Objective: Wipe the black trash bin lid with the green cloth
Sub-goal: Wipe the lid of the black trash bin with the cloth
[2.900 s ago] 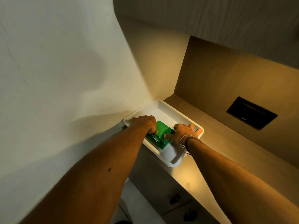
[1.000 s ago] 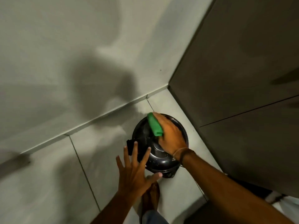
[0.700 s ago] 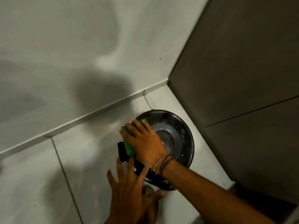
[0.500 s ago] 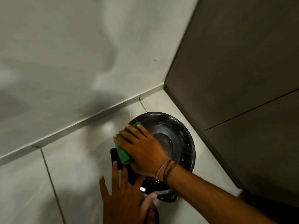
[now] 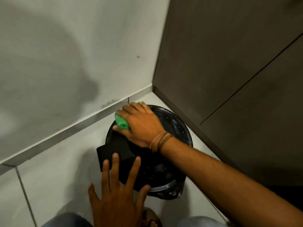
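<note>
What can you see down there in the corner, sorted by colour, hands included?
Green: 1, the green cloth
Black: 1, the black trash bin lid
Bare hands: 2, the right hand pressing the cloth, the left hand spread open
Total: 4

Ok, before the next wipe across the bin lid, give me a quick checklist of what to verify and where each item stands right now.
1. Green cloth under the right hand: ok, palm presses it down, fingers spread over it.
2. Cloth on the black trash bin lid: ok, at the lid's far left rim.
3. Left hand clear of the wiping path: ok, open, fingers spread at the bin's near side.
4. Left hand steadying the bin: cannot tell, contact unclear.
5. Lid clean: not ok, pale specks and smears show on the right part.
6. Room beside the cabinet: ok, a gap of floor shows.
</note>
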Demonstrator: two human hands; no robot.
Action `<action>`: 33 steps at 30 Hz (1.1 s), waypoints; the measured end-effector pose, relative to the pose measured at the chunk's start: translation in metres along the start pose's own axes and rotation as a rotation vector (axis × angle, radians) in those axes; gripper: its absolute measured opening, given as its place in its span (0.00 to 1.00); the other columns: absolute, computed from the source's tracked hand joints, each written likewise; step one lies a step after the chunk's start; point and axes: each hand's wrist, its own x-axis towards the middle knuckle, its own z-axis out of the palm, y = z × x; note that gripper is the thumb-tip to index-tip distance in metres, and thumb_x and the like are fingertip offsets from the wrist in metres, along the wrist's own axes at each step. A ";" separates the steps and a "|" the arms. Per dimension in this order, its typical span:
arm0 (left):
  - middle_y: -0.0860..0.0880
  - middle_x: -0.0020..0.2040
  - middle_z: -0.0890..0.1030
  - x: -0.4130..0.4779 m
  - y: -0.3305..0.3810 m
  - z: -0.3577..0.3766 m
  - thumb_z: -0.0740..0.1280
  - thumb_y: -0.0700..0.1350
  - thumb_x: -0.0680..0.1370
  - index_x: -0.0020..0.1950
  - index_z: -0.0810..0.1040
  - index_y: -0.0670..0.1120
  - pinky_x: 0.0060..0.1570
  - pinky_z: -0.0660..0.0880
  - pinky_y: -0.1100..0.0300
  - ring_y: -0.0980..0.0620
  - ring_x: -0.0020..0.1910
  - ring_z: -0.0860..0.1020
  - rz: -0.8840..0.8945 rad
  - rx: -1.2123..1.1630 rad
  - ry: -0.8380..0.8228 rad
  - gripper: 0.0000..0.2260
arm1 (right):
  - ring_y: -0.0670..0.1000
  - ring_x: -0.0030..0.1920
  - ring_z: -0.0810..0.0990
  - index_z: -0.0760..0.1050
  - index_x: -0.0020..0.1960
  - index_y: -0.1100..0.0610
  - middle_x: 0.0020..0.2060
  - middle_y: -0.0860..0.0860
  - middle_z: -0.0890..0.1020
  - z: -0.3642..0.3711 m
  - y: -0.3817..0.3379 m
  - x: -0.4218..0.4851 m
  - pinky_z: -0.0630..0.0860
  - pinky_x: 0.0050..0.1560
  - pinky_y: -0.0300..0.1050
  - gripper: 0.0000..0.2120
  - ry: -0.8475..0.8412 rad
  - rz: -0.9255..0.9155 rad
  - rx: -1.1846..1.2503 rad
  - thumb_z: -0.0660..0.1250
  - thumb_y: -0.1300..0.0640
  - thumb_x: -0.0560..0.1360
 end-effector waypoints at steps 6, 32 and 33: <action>0.40 0.81 0.69 -0.002 0.001 -0.002 0.52 0.74 0.71 0.79 0.60 0.64 0.56 0.72 0.17 0.32 0.77 0.70 -0.003 -0.006 -0.008 0.37 | 0.56 0.69 0.75 0.74 0.73 0.49 0.67 0.51 0.81 -0.006 0.026 -0.008 0.67 0.72 0.57 0.29 0.050 0.308 0.056 0.55 0.33 0.81; 0.40 0.84 0.64 -0.011 -0.007 0.006 0.65 0.70 0.76 0.83 0.62 0.62 0.67 0.69 0.24 0.35 0.82 0.64 0.067 -0.048 0.104 0.37 | 0.51 0.45 0.88 0.86 0.52 0.48 0.41 0.48 0.89 -0.031 -0.056 -0.209 0.83 0.42 0.45 0.17 0.453 1.023 0.855 0.64 0.38 0.80; 0.41 0.83 0.66 -0.010 -0.007 0.003 0.64 0.70 0.75 0.83 0.64 0.60 0.68 0.67 0.24 0.36 0.81 0.65 0.078 -0.081 0.141 0.37 | 0.56 0.43 0.89 0.86 0.46 0.48 0.39 0.52 0.89 -0.043 -0.050 -0.206 0.86 0.42 0.52 0.15 0.503 1.064 1.000 0.66 0.40 0.80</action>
